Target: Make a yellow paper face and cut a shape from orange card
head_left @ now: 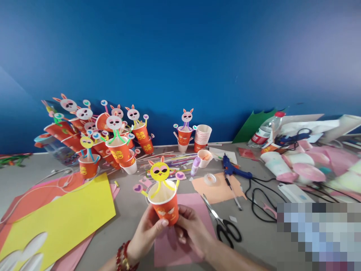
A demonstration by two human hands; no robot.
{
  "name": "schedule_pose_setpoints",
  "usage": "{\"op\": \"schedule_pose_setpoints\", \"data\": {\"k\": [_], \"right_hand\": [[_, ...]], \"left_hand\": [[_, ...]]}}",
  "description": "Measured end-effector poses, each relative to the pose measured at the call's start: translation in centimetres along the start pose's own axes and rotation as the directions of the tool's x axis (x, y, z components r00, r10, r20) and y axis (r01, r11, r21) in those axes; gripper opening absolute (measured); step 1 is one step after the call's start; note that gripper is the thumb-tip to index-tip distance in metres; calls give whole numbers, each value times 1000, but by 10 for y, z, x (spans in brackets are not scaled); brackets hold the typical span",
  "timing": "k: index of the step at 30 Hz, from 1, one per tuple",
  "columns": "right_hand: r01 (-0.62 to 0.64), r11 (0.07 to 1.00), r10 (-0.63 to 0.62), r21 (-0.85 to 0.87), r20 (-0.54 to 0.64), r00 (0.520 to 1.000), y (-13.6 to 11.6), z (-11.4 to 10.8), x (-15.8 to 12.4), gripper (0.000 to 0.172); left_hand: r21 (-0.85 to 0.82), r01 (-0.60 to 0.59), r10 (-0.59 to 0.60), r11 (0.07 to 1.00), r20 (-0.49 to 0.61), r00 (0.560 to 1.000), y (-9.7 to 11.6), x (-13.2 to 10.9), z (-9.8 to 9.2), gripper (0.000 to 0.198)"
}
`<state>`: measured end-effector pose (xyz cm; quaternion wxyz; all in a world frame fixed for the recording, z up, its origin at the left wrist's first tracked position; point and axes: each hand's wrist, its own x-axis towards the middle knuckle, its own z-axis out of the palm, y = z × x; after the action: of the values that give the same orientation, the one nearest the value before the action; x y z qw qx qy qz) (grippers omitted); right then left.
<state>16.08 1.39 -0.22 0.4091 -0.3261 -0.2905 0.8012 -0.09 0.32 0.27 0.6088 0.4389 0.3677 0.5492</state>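
Both my hands hold an orange paper cup (pixel 166 207) just above the grey table (pixel 132 210). A yellow bunny face on a pipe-cleaner neck and two heart-tipped arms stick up from the cup. My left hand (pixel 146 231), with a red bead bracelet at the wrist, grips the cup's left side with the thumb on its front. The fingers of my right hand (pixel 191 229) close on its right side and base. A pink paper sheet (pixel 180 244) lies under my hands.
Several finished bunny cups (pixel 118 146) crowd the back left, one more (pixel 184 135) beside a stack of cups (pixel 201 137). Yellow sheet (pixel 64 218) left; scissors (pixel 222 224), blue glue gun (pixel 232 169), cables, tape roll (pixel 210 178), bottle (pixel 265 131) right.
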Motion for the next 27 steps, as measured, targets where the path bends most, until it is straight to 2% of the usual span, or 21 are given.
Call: {"op": "schedule_pose_setpoints", "data": {"k": [5, 7, 14, 16, 20, 23, 27], "right_hand": [[-17, 996, 17, -86, 4, 1000, 0, 3, -1, 41], [-25, 995, 25, -99, 6, 1000, 0, 4, -2, 41], [33, 996, -36, -87, -36, 999, -1, 1, 1, 41], [12, 996, -15, -85, -34, 999, -2, 2, 0, 41], [-57, 992, 57, -116, -5, 998, -5, 6, -2, 42], [-34, 991, 31, -129, -23, 999, -6, 6, -2, 43], [49, 982, -61, -184, -56, 997, -9, 1, 1, 42]], "left_hand": [[-94, -80, 62, 992, -178, 982, 6, 12, -16, 42], [-102, -94, 73, 990, -194, 978, 6, 12, -20, 42], [-2, -5, 5, 1000, 22, 1000, -6, -1, -5, 41], [-9, -13, 13, 1000, -1, 1000, -5, 1, -6, 41], [-57, -55, 47, 997, -131, 990, -3, 7, -14, 45], [-26, -44, 41, 999, -90, 995, -5, 7, -13, 44], [38, -34, 34, 999, 4, 999, -5, 5, 0, 44]]}}
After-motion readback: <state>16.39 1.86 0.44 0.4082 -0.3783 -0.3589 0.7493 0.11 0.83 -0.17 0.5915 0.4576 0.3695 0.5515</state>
